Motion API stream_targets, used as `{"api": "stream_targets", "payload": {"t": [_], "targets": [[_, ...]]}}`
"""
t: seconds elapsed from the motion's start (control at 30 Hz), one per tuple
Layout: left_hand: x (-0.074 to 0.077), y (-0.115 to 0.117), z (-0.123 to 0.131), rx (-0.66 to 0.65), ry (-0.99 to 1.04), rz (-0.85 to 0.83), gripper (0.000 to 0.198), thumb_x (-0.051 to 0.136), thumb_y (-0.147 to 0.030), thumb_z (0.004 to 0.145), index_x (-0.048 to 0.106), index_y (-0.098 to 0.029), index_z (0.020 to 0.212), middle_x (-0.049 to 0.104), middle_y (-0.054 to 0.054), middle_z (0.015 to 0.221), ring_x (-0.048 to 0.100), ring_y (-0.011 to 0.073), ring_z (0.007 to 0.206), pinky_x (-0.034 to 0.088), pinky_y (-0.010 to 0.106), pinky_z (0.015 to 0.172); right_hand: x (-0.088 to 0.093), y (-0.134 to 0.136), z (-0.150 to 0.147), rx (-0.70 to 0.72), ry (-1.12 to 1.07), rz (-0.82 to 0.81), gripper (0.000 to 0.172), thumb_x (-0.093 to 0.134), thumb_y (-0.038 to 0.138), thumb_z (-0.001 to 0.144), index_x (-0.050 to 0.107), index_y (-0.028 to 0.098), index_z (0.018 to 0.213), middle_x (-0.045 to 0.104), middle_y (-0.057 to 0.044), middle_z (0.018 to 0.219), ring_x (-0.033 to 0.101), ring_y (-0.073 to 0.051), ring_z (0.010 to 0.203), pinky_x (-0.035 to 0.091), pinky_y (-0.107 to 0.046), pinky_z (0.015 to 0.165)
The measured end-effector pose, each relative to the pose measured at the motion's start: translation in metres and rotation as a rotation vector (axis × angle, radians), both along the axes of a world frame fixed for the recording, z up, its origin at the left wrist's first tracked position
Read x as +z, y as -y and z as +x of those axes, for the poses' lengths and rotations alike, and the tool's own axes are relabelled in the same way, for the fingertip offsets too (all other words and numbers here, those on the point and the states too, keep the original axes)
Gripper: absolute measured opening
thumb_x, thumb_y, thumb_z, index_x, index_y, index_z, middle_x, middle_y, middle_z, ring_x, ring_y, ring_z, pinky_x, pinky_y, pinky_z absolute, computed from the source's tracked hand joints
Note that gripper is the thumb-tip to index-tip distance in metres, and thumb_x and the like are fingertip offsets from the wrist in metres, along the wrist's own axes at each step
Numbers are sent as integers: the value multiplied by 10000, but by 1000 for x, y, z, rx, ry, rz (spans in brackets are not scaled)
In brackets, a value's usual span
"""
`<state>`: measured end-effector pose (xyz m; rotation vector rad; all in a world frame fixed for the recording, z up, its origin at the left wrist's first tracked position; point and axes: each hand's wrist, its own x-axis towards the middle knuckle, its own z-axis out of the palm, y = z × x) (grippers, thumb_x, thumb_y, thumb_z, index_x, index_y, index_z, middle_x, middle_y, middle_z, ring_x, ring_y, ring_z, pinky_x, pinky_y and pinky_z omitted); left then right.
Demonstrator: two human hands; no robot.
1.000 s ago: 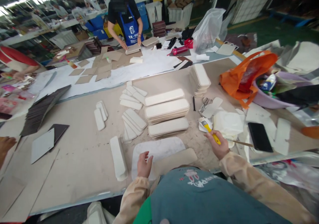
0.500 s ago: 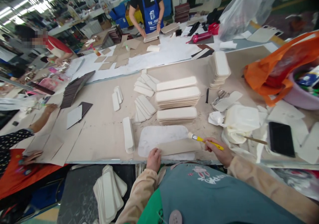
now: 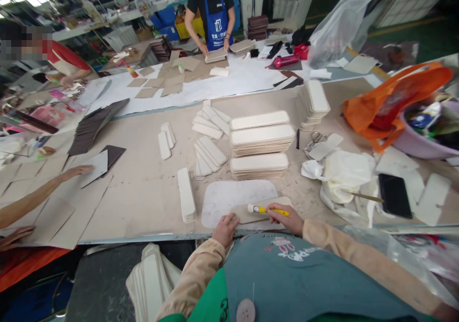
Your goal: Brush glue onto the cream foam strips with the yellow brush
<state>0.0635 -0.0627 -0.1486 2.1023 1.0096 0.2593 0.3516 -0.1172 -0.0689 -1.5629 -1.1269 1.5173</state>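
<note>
Near the front edge of the table, a long tan board strip lies on a white backing sheet. The fingers of my left hand are curled onto the strip's left end and hold it down. Wrapped round the yellow handle of a paintbrush is my right hand. The brush's pale bristles point left, over the left half of the strip; whether they touch it I cannot tell. Beyond the sheet stand stacks of white rounded strips, with fanned strips to their left.
On the right are a white plastic-wrapped tub with a stick across it, scissors, a black phone-like slab and an orange bag. A co-worker's arm reaches in from the left. Another person works across the table.
My right hand has carried the brush left along the strip, from its right end to its left half. My left hand stays at the left end. The left co-worker's hand has moved onto a grey sheet.
</note>
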Motion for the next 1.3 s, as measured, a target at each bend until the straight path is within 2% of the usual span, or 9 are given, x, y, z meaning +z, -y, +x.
{"api": "stream_targets", "payload": {"t": [0.2, 0.37, 0.63, 0.8, 1.0, 1.17, 1.3], "targets": [[-8, -6, -7, -95, -30, 7, 518, 510, -83, 750, 597, -271, 1225, 543, 100, 1294, 512, 253, 1105, 412, 439, 1003, -9, -13, -33, 63, -2, -20, 263, 505, 448, 840, 617, 210, 844, 610, 22, 600, 538, -124, 558, 435, -241, 569], [-5, -8, -6, -140, -108, 31, 524, 488, -100, 767, 572, -255, 1259, 528, 102, 1312, 511, 262, 1083, 422, 433, 984, -19, -17, -47, 92, 22, -17, 279, 495, 464, 838, 624, 217, 842, 604, 25, 597, 551, -128, 569, 445, -245, 582], [-3, -5, 0, -189, -303, 67, 542, 492, -82, 758, 537, -245, 1274, 461, 98, 1382, 536, 250, 1035, 474, 442, 909, -30, -15, -49, -60, 35, -75, 234, 524, 416, 797, 610, 199, 776, 563, 35, 527, 510, -112, 498, 420, -228, 529], [1, -3, 4, -205, -418, 89, 544, 472, -90, 776, 512, -262, 1291, 415, 86, 1424, 546, 243, 1019, 498, 400, 858, -30, -8, -31, -139, 69, -106, 229, 525, 409, 786, 609, 197, 766, 557, 34, 508, 486, -110, 473, 391, -226, 497], [7, -2, 8, -214, -479, 110, 560, 471, -84, 780, 484, -273, 1306, 403, 64, 1432, 547, 223, 1040, 490, 364, 875, -30, 9, 8, -243, 185, -103, 254, 514, 428, 791, 623, 199, 779, 561, 33, 509, 476, -113, 475, 392, -233, 508], [10, -2, 10, -210, -498, 117, 540, 464, -88, 781, 505, -245, 1296, 409, 90, 1428, 551, 238, 1058, 490, 373, 882, -31, 29, 42, -248, 297, -77, 287, 502, 452, 816, 640, 200, 829, 585, 23, 556, 523, -129, 533, 420, -247, 555], [11, -3, 11, -202, -500, 118, 544, 468, -80, 772, 518, -250, 1286, 415, 92, 1424, 556, 236, 1060, 487, 371, 895, -24, 40, 64, -266, 403, -59, 302, 481, 465, 831, 637, 206, 836, 593, 11, 571, 556, -149, 565, 436, -270, 595]]}}
